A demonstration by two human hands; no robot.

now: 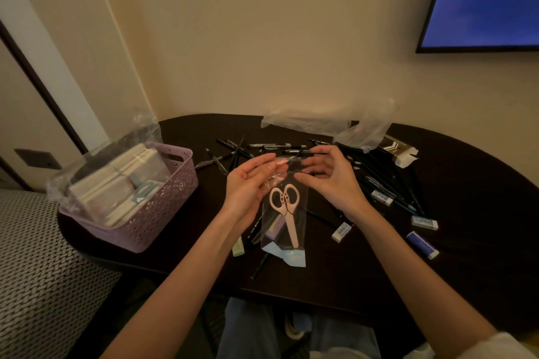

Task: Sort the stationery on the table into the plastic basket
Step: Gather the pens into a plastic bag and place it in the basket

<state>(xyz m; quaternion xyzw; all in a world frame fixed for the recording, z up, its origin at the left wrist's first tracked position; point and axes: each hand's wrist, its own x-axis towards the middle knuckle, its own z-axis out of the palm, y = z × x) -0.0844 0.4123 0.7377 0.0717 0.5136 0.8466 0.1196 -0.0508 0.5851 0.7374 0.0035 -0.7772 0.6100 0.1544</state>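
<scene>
Above the table: both hands hold up a clear sleeve [284,213] with pink scissors [284,207] inside, handles up, blades down.
Left hand [250,186]: fingers are nearly straight and pinch the top edge of the sleeve at its left side.
Right hand [329,178]: fingers are lightly curled and pinch the same top edge at its right side; the exact contact is a little blurred.
Sleeve position: it hangs free between the hands, its bottom flap just above the table [466,183], well apart from the basket.
Step in hand: I judge the person is opening the sleeve at the top, or is about to carry it as it is; I cannot tell which.
How to do it well: keep both pinches on the plastic edge only, pull the two sides apart slowly so the film does not tear, and keep the blades pointing down so the scissors do not slide out.
Next place: the basket [175,183] stands at the left and is already crowded with white pads and a plastic bag [96,160], so the free room near its right wall looks the best spot.
Count, scissors: one.
Count, erasers: four in sleeves at the right [424,222], one of them blue.
Count, baskets: one.
Count, pens and pencils [233,154]: many, they overlap, so no exact number is possible.
</scene>
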